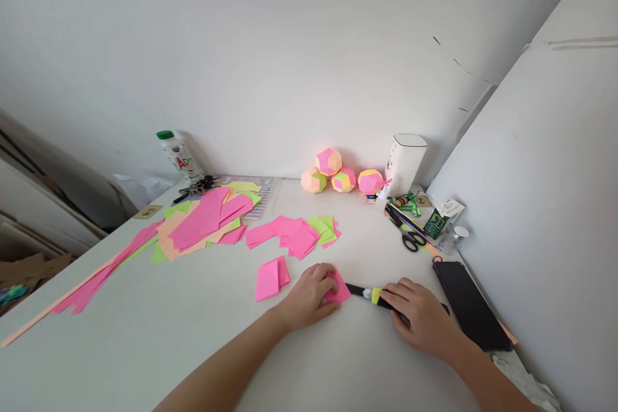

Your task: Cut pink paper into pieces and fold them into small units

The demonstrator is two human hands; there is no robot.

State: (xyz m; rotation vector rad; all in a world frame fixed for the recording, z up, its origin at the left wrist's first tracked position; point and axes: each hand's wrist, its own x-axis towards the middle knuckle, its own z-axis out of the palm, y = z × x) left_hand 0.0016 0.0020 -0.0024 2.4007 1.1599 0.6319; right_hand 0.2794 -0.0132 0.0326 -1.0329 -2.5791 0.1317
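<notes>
My left hand [313, 293] is closed over a small pink piece of paper [341, 288], its fingers curled on it near the front of the table. My right hand [420, 314] grips a utility knife [375, 296] with a black blade and a yellow band near its front. The blade points left, and its tip is at the right edge of the pink paper; whether it touches or lies inside a fold I cannot tell. Left of my left hand lie a few pink folded papers [271, 278]. Beyond my hands are loose pink squares [294, 235] and green squares [324, 228].
Larger coloured sheets [197, 222] and long strips [106, 270] cover the left side. Several paper balls [328, 162] stand by the wall, beside a white container [405, 164]. Scissors [411, 240] and a black phone-like slab [472, 306] lie at right. A bottle [179, 154] stands back left.
</notes>
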